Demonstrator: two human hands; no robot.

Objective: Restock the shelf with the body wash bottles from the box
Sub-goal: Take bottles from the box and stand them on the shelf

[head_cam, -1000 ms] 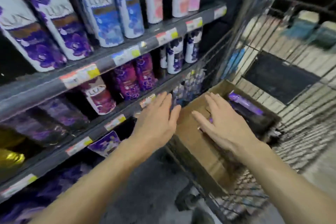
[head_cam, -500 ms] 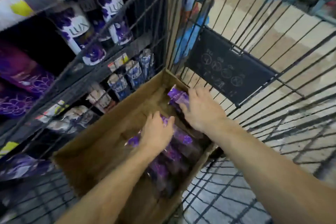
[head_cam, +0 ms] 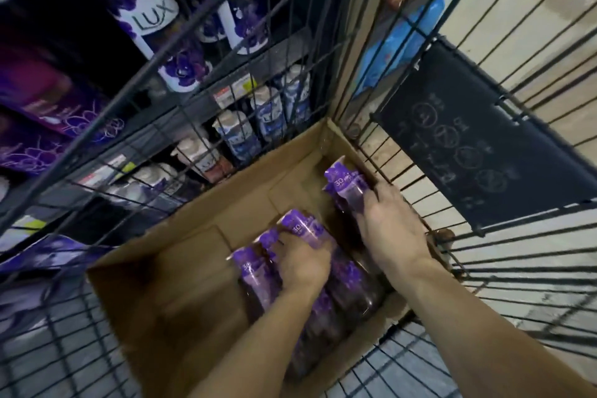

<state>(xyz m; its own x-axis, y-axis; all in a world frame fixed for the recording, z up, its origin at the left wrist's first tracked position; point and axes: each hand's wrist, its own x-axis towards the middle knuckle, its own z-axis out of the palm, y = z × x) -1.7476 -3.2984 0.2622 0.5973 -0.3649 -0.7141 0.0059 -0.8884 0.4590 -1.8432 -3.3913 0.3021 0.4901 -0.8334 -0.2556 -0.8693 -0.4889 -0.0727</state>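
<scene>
An open cardboard box (head_cam: 181,271) sits in a wire cart and holds several dark body wash bottles with purple wrapped tops, lying on their sides. My left hand (head_cam: 303,263) is closed over the tops of two or three bottles (head_cam: 295,224) in the middle of the box. My right hand (head_cam: 387,223) grips a single bottle (head_cam: 344,182) at the box's far right corner, against the box wall. The left half of the box is bare cardboard. The shelf (head_cam: 200,97) with white and purple bottles stands behind the cart's mesh on the left.
The black wire cart wall (head_cam: 181,26) stands between the box and the shelf. A dark sign panel (head_cam: 478,145) hangs on the cart's right side. Lower shelf rows hold blue and white bottles (head_cam: 265,119). Tiled floor shows through the mesh at right.
My view has swung from the shelf down into the box. Both hands went from hovering open above the box to reaching inside and closing on bottles.
</scene>
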